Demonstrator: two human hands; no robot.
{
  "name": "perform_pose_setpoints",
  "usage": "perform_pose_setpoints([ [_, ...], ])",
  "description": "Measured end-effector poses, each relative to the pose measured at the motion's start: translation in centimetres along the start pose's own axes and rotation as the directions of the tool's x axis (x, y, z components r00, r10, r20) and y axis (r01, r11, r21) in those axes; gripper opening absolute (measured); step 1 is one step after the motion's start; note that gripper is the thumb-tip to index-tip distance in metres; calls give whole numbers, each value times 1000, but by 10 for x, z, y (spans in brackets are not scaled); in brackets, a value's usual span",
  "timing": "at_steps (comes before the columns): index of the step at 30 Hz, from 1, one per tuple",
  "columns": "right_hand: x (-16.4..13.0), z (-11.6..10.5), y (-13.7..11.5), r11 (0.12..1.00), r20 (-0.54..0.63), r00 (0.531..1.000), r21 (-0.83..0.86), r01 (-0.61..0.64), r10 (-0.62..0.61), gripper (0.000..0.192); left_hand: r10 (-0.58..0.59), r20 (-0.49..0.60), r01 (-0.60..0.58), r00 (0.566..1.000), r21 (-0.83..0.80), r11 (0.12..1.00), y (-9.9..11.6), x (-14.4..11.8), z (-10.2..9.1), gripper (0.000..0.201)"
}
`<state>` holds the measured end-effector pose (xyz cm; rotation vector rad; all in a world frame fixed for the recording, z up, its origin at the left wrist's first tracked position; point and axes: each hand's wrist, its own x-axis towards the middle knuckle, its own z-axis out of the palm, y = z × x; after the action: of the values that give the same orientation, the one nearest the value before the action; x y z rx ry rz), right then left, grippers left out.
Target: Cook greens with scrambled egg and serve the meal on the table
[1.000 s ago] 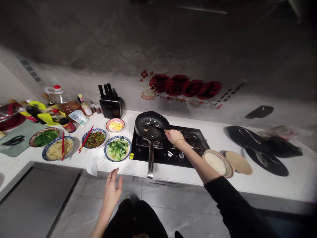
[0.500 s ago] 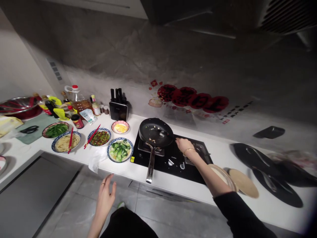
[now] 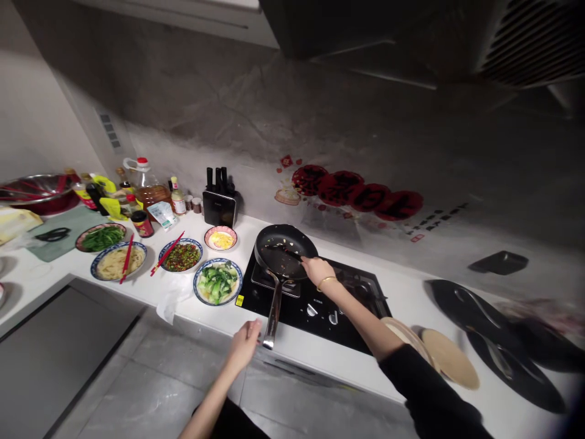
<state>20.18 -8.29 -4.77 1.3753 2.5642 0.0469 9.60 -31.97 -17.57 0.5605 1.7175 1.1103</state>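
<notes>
A black frying pan [image 3: 286, 249] with a few food scraps sits on the left burner of the black hob [image 3: 315, 292]. Its steel handle [image 3: 274, 308] sticks out over the counter's front edge. My right hand [image 3: 317, 270] is closed on a dark spatula [image 3: 286, 251] whose blade lies inside the pan. A gold bangle is on that wrist. My left hand [image 3: 245, 342] is just left of the handle's tip, fingers curled, almost touching it.
Left of the hob stand plates of greens [image 3: 217, 281], chopped peppers [image 3: 181, 256], noodles with red chopsticks [image 3: 117, 262], green beans [image 3: 100, 238] and a small egg bowl [image 3: 220, 238]. Behind them are a knife block [image 3: 219, 201] and bottles [image 3: 141, 192]. Round boards [image 3: 450, 356] and dark pans [image 3: 498, 341] lie to the right.
My left hand rose from low over the floor up to the tip of the pan handle. My right hand slid back to the pan's rim with the spatula. The view tilted upward.
</notes>
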Motion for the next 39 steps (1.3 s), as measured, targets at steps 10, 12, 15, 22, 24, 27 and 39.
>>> perform_pose_setpoints([
  [10,7,-13,12,999,40,999,33,26,-27,34,-172,213,245,962,-390,888,4,25,61,60],
  [12,-13,-24,27,999,45,998,37,38,-40,35,-154,235,242,960,-409,880,-4,26,61,60],
  [15,-41,-37,47,999,73,996,11,41,-42,35,-149,259,252,954,-425,870,-8,26,58,60],
  [22,-38,-18,37,1000,91,996,-16,-24,25,38,-170,305,293,937,-423,858,-4,25,53,64],
  [24,-19,-6,24,996,53,994,-6,-94,94,40,-175,301,294,937,-415,861,-5,26,54,63],
  [27,10,5,9,990,38,989,6,-142,142,40,-175,306,295,936,-406,865,-6,27,55,62],
  [39,-32,-41,22,991,147,981,62,114,-123,32,-161,335,304,928,-433,849,4,27,56,60],
])
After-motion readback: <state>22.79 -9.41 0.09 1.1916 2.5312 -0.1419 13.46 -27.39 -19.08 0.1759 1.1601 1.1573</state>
